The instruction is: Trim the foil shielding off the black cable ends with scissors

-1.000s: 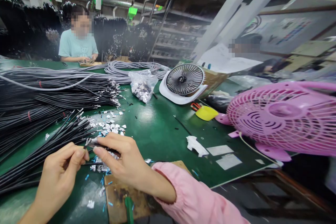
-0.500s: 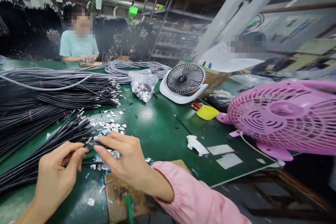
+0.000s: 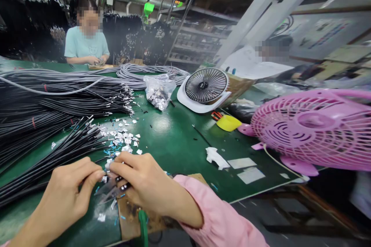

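My left hand (image 3: 72, 191) is closed in a pinch, thumb against forefinger, on the end of a black cable; a small silvery bit shows at the fingertips. My right hand (image 3: 146, 181) is closed close beside it, its fingertips nearly meeting the left ones. Dark pieces with pale dots (image 3: 124, 186) show under its fingers, too unclear to name. Just beyond both hands lie silver foil scraps (image 3: 123, 137) and small blue bits. A bundle of black cables (image 3: 63, 154) with stripped ends lies to the left of them.
A wooden board (image 3: 127, 220) with a green-handled tool (image 3: 143, 225) lies below my right hand. Farther off are a clear bag (image 3: 159, 92), grey cable coils (image 3: 139, 75), a white fan (image 3: 205, 85), a yellow object (image 3: 228, 123) and a pink fan (image 3: 313, 127). A co-worker (image 3: 87, 44) sits opposite.
Both hands have moved slightly down and toward the right. The cable end between them is now more hidden, and dark pieces with pale dots have come into view under my right fingers.
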